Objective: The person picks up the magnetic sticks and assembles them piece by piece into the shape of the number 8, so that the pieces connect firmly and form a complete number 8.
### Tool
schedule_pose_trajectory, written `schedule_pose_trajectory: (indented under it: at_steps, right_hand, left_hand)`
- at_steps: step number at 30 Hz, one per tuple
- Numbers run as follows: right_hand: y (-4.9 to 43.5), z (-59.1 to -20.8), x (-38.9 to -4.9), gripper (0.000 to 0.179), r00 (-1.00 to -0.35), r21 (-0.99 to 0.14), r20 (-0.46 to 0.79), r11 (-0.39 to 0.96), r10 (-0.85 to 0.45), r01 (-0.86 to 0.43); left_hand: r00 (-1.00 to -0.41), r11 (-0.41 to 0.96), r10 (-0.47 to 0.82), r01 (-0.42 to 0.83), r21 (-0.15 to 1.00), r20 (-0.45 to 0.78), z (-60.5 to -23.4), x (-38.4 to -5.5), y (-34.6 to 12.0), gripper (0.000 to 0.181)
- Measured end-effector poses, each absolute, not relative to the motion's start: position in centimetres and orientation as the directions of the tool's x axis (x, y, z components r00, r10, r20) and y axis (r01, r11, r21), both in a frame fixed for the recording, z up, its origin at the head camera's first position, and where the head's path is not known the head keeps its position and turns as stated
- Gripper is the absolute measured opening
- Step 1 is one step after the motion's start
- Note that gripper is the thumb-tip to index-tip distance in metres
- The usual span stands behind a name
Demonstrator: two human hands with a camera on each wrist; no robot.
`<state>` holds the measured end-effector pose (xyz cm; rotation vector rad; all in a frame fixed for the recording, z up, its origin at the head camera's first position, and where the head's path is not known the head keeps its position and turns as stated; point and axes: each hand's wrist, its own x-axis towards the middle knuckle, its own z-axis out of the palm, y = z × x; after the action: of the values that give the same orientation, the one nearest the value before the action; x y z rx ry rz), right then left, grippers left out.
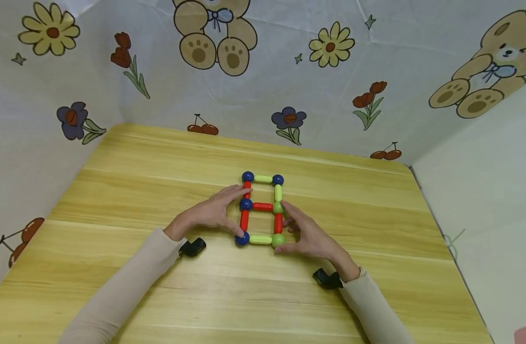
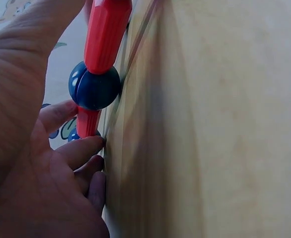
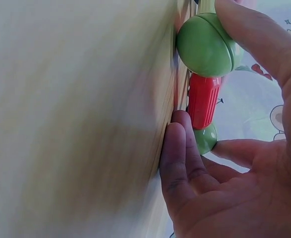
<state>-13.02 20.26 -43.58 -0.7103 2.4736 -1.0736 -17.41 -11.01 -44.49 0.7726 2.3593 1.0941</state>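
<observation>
A ladder-like frame of magnetic rods and balls lies flat on the wooden table. Blue balls [image 1: 242, 238] run down its left side, with another at the top right corner; two green balls [image 1: 278, 240] sit lower on the right. Red rods [image 1: 263, 206] and yellow-green rods [image 1: 260, 240] link them into two stacked squares. My left hand [image 1: 213, 210] spans the left side, thumb at the bottom blue ball, fingers by the upper red rod. My right hand [image 1: 310, 234] spans the lower right side, thumb against the near green ball [image 3: 205, 47], index fingertip at the farther one.
The wooden table [image 1: 138, 162] runs back to a cloth backdrop [image 1: 263, 91] printed with bears and flowers. A black wrist camera [image 1: 193, 247] sits at the left cuff, another black camera [image 1: 327, 279] at the right. A white wall stands along the right table edge.
</observation>
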Motion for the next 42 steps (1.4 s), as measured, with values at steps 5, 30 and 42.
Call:
schedule_pose_trajectory:
  at_steps: [5,30,42]
  right_hand:
    - [20.3,-43.5,-12.8,0.118,-0.818,-0.755,-0.13,0.59,-0.561,-0.285]
    - [20.7,-43.3,-12.4,0.118,-0.834,-0.727,-0.145,0.629,-0.533,-0.276]
    - [20.5,-43.3,-12.4,0.117,-0.835,-0.726,-0.155,0.634,-0.527,-0.266]
  left_hand:
    - [-0.777,0.512,0.612,0.25,0.822,-0.145,-44.6,-17.6,-11.4,0.103]
    - [-0.847,0.441,0.53,0.312,0.842,0.037,-44.6,-17.5,-10.4,0.041]
    - [-0.843,0.443,0.538,0.308,0.842,0.025,-44.7,-17.4,-10.5,0.042]
